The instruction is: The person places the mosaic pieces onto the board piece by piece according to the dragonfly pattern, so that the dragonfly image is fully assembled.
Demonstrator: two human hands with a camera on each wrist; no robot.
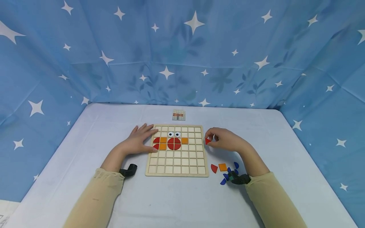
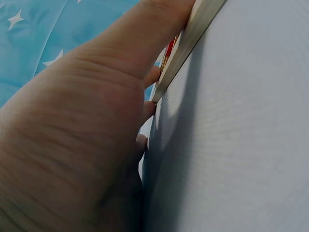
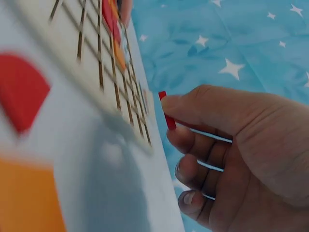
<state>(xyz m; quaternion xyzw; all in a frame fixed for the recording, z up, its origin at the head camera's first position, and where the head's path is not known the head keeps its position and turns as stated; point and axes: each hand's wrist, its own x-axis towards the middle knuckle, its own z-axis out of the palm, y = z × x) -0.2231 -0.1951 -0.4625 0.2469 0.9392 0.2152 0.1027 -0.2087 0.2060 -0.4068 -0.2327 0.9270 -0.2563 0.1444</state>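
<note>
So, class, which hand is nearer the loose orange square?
Right. The right hand is just beyond the loose orange square; the left hand is across the board, at its left edge.

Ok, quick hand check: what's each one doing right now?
Left hand: open, fingers spread, at the left edge of the grid board.
Right hand: closed, pinching a red piece.

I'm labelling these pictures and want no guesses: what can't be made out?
Head: print on the card, too small.
Head: number of blue pieces, some behind the black wrist device.
Head: outline of the held red piece, partly behind the right grip.
Right wrist: orange piece; blurred, cut by left and bottom edges.
Left wrist: board, largely behind left grip.
</note>
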